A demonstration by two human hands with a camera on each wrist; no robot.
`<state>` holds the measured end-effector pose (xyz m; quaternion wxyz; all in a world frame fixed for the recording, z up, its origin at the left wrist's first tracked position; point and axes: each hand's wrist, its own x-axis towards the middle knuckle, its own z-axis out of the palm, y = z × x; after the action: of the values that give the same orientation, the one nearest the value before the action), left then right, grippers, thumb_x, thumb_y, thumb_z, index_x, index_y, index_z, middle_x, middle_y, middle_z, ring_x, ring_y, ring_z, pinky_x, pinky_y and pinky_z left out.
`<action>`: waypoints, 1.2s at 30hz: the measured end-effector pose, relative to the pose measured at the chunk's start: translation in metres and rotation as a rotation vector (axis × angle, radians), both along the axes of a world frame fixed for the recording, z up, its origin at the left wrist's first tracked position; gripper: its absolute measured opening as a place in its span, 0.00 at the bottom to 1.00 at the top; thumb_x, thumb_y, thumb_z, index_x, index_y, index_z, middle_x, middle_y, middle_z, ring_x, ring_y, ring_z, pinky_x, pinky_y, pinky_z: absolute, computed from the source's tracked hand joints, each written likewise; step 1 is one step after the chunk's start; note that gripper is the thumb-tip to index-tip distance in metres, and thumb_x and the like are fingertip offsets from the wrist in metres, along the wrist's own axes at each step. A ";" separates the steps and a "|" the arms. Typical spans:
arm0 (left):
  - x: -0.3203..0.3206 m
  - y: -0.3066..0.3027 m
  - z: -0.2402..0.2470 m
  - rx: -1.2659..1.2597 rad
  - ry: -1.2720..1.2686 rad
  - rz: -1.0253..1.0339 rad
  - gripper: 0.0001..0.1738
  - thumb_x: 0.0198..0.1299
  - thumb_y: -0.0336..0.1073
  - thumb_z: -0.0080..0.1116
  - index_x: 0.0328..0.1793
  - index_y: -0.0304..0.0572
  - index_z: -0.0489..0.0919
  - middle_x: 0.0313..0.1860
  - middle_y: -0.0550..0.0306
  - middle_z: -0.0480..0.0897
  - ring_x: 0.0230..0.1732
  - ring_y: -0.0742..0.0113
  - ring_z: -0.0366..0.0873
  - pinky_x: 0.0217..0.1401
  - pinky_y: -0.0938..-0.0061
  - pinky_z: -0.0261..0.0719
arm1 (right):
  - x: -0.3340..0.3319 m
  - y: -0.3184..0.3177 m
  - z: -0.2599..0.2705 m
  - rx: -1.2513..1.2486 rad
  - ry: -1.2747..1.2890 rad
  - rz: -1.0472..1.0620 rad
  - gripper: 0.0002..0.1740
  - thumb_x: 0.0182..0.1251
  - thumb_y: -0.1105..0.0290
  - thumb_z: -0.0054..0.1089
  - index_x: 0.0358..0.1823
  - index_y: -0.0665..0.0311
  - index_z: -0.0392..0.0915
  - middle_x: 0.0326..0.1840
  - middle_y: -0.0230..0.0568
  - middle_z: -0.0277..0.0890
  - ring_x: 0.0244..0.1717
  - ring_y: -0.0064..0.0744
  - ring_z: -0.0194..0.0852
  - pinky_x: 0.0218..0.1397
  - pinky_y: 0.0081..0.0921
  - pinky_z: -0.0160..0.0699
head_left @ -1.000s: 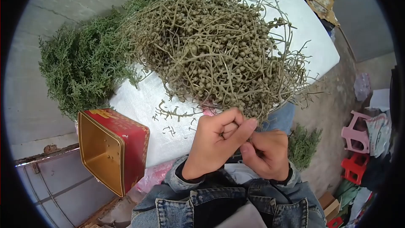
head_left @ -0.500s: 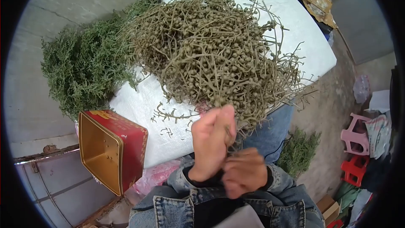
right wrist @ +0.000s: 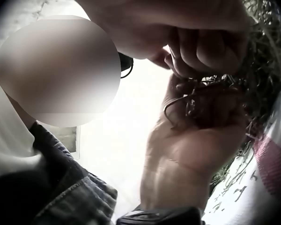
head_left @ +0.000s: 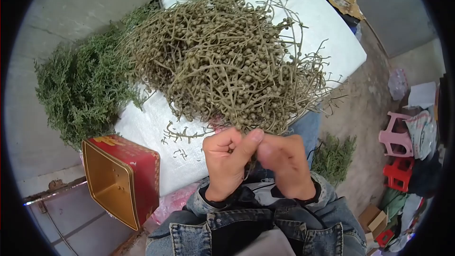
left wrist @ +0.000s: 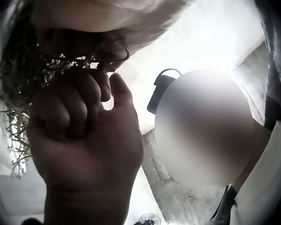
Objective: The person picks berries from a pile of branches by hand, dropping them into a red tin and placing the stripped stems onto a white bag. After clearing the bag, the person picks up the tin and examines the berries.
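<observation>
Both hands meet at the near edge of a large heap of knobbly brown stems (head_left: 213, 61). The left hand (head_left: 225, 163) is curled round a few stems (right wrist: 194, 101), whose ends poke out below its fingers in the head view. Against it, the right hand (head_left: 286, 166) has its fingers bent in at the same stems, thumb close to the left thumb. In the left wrist view the right hand (left wrist: 89, 136) shows curled fingers beneath the left hand (left wrist: 112, 18). The right wrist view has the left hand (right wrist: 187, 150) below the right hand (right wrist: 178, 28). Their fingers hide the exact grip.
A red and gold tin (head_left: 147, 175) with a few small round bits inside stands at the left. Green sprigs (head_left: 80, 95) lie behind it, others (head_left: 334, 159) at the right. Short stem pieces (head_left: 180, 154) dot the white sack (head_left: 175, 175). Pink (head_left: 395, 135) and red stools (head_left: 398, 173) stand far right.
The right hand has come up from below and is back beside the left hand. The whole head view has shifted slightly left.
</observation>
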<state>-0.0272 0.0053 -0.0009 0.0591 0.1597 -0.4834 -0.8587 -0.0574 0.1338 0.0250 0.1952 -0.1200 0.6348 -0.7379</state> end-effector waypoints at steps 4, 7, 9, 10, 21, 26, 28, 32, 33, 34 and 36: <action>0.000 -0.004 0.003 0.011 -0.043 -0.043 0.18 0.66 0.32 0.61 0.21 0.38 0.75 0.19 0.68 0.75 0.21 0.86 0.62 0.22 0.84 0.56 | -0.003 -0.003 0.000 0.207 0.192 0.064 0.17 0.69 0.65 0.56 0.24 0.68 0.73 0.14 0.39 0.65 0.14 0.28 0.63 0.19 0.27 0.57; -0.002 -0.011 0.008 0.009 -0.045 -0.109 0.17 0.67 0.33 0.60 0.23 0.36 0.77 0.20 0.66 0.77 0.22 0.85 0.64 0.23 0.83 0.58 | -0.011 0.001 -0.006 0.162 0.243 0.194 0.09 0.70 0.71 0.58 0.31 0.68 0.77 0.16 0.42 0.67 0.15 0.34 0.67 0.21 0.28 0.62; -0.001 -0.014 0.008 -0.084 -0.023 -0.144 0.16 0.68 0.34 0.58 0.25 0.34 0.79 0.20 0.65 0.77 0.22 0.84 0.65 0.23 0.83 0.58 | -0.016 0.005 -0.006 0.175 0.236 0.229 0.08 0.70 0.71 0.57 0.33 0.67 0.78 0.17 0.42 0.68 0.15 0.36 0.67 0.21 0.28 0.63; -0.001 -0.015 0.008 -0.131 -0.015 -0.156 0.16 0.68 0.34 0.57 0.26 0.33 0.80 0.20 0.65 0.77 0.22 0.84 0.66 0.23 0.83 0.58 | -0.018 0.007 -0.006 0.185 0.224 0.284 0.08 0.71 0.71 0.56 0.35 0.66 0.79 0.17 0.42 0.69 0.15 0.38 0.67 0.21 0.28 0.63; -0.001 0.003 0.005 0.079 -0.001 0.108 0.23 0.71 0.37 0.52 0.20 0.40 0.69 0.16 0.65 0.68 0.18 0.80 0.59 0.22 0.81 0.58 | 0.010 -0.020 -0.031 0.090 0.447 -0.126 0.14 0.72 0.69 0.49 0.28 0.68 0.75 0.16 0.41 0.69 0.14 0.40 0.69 0.19 0.30 0.65; 0.006 0.009 0.003 0.097 0.003 0.120 0.23 0.71 0.37 0.51 0.19 0.41 0.67 0.15 0.64 0.67 0.18 0.78 0.60 0.22 0.80 0.59 | 0.016 -0.025 -0.045 0.024 0.589 -0.298 0.18 0.71 0.67 0.47 0.21 0.66 0.72 0.16 0.40 0.69 0.13 0.39 0.69 0.17 0.30 0.64; 0.012 0.006 -0.001 0.092 0.006 0.084 0.24 0.72 0.38 0.50 0.19 0.42 0.66 0.15 0.64 0.66 0.17 0.78 0.59 0.22 0.80 0.59 | 0.022 -0.025 -0.051 0.013 0.617 -0.343 0.19 0.71 0.66 0.47 0.20 0.65 0.72 0.16 0.41 0.70 0.12 0.39 0.69 0.17 0.30 0.63; 0.008 0.002 -0.006 0.264 -0.022 0.045 0.26 0.73 0.41 0.47 0.18 0.43 0.63 0.13 0.65 0.63 0.14 0.78 0.56 0.19 0.78 0.58 | 0.028 -0.018 -0.065 0.057 0.728 -0.453 0.22 0.70 0.64 0.48 0.15 0.62 0.68 0.15 0.42 0.71 0.11 0.37 0.67 0.15 0.28 0.61; 0.004 0.000 -0.005 0.421 -0.077 0.112 0.27 0.74 0.42 0.46 0.18 0.44 0.62 0.12 0.65 0.63 0.12 0.78 0.55 0.18 0.78 0.57 | 0.027 -0.010 -0.064 -0.061 0.651 -0.358 0.19 0.68 0.66 0.49 0.17 0.65 0.69 0.15 0.41 0.70 0.12 0.37 0.67 0.15 0.29 0.62; 0.002 -0.003 -0.004 0.573 -0.124 0.181 0.27 0.74 0.43 0.44 0.18 0.44 0.61 0.11 0.65 0.62 0.11 0.78 0.53 0.16 0.78 0.56 | 0.024 -0.005 -0.062 -0.183 0.574 -0.259 0.17 0.65 0.68 0.50 0.18 0.67 0.69 0.15 0.41 0.68 0.13 0.37 0.67 0.16 0.30 0.63; 0.002 -0.002 -0.006 0.514 -0.053 0.144 0.28 0.74 0.43 0.43 0.17 0.45 0.60 0.10 0.65 0.61 0.10 0.78 0.51 0.16 0.78 0.54 | 0.024 -0.008 -0.055 -0.302 0.486 -0.161 0.14 0.63 0.70 0.51 0.20 0.70 0.70 0.15 0.41 0.67 0.13 0.38 0.67 0.17 0.31 0.64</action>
<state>-0.0249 0.0036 -0.0066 0.0649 0.2259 -0.2382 -0.9423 -0.0335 0.1261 -0.0298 -0.0417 -0.2701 0.5536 -0.7867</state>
